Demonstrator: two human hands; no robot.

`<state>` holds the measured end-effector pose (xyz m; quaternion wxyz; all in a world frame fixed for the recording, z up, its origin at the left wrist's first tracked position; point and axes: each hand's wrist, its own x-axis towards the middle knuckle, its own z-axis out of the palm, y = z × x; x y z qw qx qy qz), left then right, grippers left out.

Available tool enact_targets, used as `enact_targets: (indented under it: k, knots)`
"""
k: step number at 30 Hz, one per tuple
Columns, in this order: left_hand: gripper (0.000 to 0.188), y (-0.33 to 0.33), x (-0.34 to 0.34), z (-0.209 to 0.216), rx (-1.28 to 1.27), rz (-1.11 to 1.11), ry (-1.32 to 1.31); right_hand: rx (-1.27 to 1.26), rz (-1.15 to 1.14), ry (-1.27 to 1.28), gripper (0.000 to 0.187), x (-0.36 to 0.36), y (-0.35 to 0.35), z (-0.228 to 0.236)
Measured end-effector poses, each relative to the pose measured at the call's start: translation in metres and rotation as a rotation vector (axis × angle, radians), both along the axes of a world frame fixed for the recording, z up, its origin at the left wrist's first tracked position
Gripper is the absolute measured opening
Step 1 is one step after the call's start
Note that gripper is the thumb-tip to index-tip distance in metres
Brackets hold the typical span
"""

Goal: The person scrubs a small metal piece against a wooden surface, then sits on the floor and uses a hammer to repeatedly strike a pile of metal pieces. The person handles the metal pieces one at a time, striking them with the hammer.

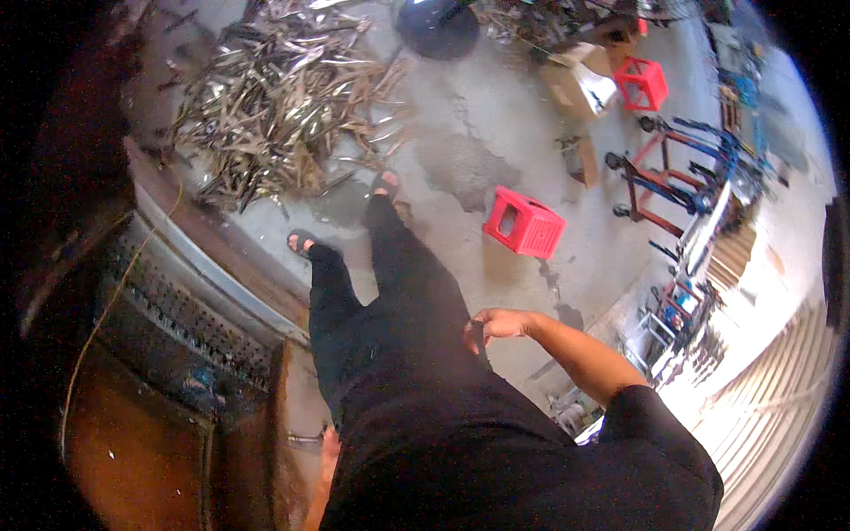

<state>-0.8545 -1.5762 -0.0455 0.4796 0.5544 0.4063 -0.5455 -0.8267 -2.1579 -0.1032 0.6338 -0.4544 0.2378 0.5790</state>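
Note:
My right hand (501,325) is beside my right thigh, its fingers curled and closed. A small dark bit (478,333) shows at the fingertips; it could be trouser cloth or a separate thing. At my left side, only a strip of my left hand (330,445) shows past my black shirt, and its fingers are hidden. A thin metal rod or handle (305,438) sticks out close to that hand. My black trousers (403,292) and sandalled feet (384,184) are in view, the feet close to a heap of thin metal strips (283,106).
A red plastic stool (525,223) stands on the floor to my right, another red stool (640,84) farther off beside a cardboard box (580,81). Wheeled metal frames (673,173) line the right. A large machine (190,327) borders my left. A dark round container (437,28) stands ahead.

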Motion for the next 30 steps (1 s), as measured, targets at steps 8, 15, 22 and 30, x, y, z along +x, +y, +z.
enact_targets:
  k: [8, 15, 22, 30]
  knots:
    - [0.01, 0.095, 0.003, -0.027, 0.112, 0.05, 0.184, -0.488, -0.492, 0.086, 0.024, -0.073, 0.104, 0.002]
    - [0.018, 0.112, 0.137, -0.03, -0.334, -0.411, 0.315, -0.637, -0.495, 0.216, 0.023, -0.175, 0.149, -0.031]
    - [0.024, -0.071, 0.221, -0.01, -0.107, -0.8, 0.288, -0.856, -0.107, 0.216, 0.024, -0.293, 0.065, -0.099]
    - [0.018, -0.258, 0.129, -0.044, 0.257, -0.898, 0.238, -1.343, 0.037, 0.014, 0.034, -0.268, -0.332, -0.289]
